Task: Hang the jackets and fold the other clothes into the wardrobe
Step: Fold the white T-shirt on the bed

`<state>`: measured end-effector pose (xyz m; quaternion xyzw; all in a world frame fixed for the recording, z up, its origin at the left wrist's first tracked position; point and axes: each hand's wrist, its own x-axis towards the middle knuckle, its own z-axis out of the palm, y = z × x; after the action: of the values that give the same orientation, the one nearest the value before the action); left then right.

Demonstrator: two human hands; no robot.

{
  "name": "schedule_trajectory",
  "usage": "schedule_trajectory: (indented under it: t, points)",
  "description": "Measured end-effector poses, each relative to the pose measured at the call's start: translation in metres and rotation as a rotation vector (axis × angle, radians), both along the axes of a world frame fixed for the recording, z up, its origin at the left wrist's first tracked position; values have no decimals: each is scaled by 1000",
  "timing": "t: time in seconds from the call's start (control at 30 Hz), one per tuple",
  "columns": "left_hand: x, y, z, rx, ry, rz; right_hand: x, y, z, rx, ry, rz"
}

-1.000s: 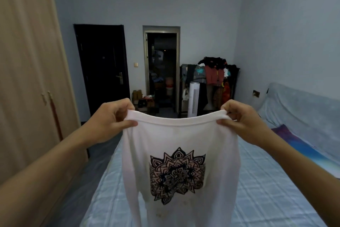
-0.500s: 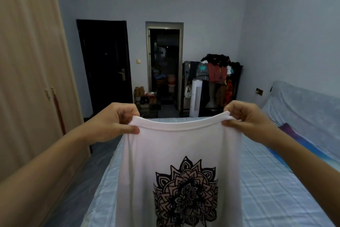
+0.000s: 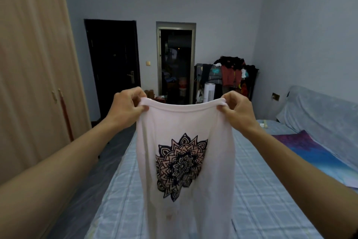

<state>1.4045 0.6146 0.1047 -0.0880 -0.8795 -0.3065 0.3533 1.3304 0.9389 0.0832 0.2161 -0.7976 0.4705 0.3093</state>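
Grip pinching: left hand and right hand each nipped a top corner of the white shirt, which hung below the grip, over the bed. Judged light, limp; corners hold best.

A shirt is held by its top edge between the fingers of the left hand and the right hand, and is hung below them over a bed. A wardrobe is set left of the fingers. A door, a doorway and a clothes rack are ranged behind them, left to right.
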Motion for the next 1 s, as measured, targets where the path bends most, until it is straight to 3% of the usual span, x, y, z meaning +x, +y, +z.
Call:
schedule_trajectory:
  t: [0.17,0.3,0.57,0.7,1.0]
  points:
    - [41,-9,-20,-131,-168,-73,40,20,-22,86,-76,214]
    - [77,-16,-39,-212,-229,-258,73,38,-40,139,-175,381]
    - [109,-19,5,63,-68,-616,96,57,12,-64,-81,684]
    - [89,-13,34,253,-77,-741,76,29,37,-173,-50,775]
    - [17,64,27,557,-29,-778,54,-73,37,-317,-39,858]
